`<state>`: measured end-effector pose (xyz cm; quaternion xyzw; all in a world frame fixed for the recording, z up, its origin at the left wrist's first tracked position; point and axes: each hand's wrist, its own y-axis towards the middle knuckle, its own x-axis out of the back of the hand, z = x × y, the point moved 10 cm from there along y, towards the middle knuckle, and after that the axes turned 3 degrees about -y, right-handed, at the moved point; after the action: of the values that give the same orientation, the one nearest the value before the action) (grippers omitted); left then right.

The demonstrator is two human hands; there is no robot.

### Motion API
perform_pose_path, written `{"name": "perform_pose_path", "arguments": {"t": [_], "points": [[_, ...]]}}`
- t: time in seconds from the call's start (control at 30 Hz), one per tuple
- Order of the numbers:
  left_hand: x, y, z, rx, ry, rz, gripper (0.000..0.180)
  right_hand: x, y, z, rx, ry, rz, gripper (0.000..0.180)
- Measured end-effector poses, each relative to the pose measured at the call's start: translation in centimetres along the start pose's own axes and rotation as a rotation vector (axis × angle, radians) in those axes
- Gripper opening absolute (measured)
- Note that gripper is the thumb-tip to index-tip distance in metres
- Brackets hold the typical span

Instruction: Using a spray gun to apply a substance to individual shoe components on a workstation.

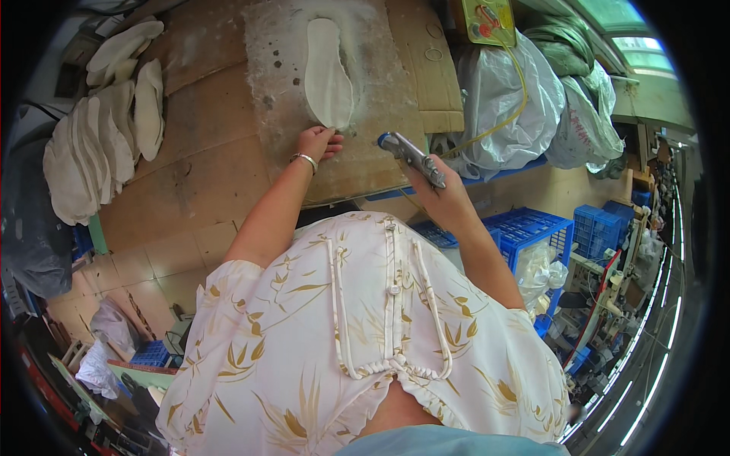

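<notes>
A white shoe insole [328, 72] lies flat on a dusty grey board [274, 91] on the cardboard-covered table [205, 175]. My left hand [318, 142] rests on the board with its fingertips pressing the near end of the insole; a bracelet circles that wrist. My right hand [445, 196] grips a metal spray gun [412, 157] by its handle, nozzle pointing left toward the board, a little right of the insole. A yellow hose [511, 106] runs from the gun up to the right.
A fanned stack of white insoles [99, 137] covers the table's left end. White and green plastic sacks [525, 99] sit right of the table. Blue plastic crates [532, 232] stand on the floor at the right, with machines beyond.
</notes>
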<state>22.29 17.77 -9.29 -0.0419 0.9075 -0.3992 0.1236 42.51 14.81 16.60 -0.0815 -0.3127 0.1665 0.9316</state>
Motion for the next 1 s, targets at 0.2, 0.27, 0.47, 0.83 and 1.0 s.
{"name": "perform_pose_path", "arguments": {"t": [0.2,0.27,0.47,0.83,1.0], "points": [[0.1,-0.1,-0.1,0.003,0.006,-0.013,0.017,-0.3,1.2,0.5,-0.017,0.062,0.01,0.02],[0.1,0.0,0.0,-0.001,0.0,-0.01,0.017,-0.8,1.3,1.7,-0.001,0.046,0.024,0.021],[0.1,-0.2,0.0,0.01,0.003,-0.002,0.018,0.0,2.0,1.2,-0.011,-0.067,0.006,0.024],[0.0,-0.4,-0.1,0.027,0.018,0.003,0.019,0.6,7.7,4.2,0.105,0.012,-0.141,0.027],[-0.3,-0.2,-0.1,0.029,0.017,0.019,0.019,2.3,10.0,4.2,0.152,0.004,-0.237,0.027]]}}
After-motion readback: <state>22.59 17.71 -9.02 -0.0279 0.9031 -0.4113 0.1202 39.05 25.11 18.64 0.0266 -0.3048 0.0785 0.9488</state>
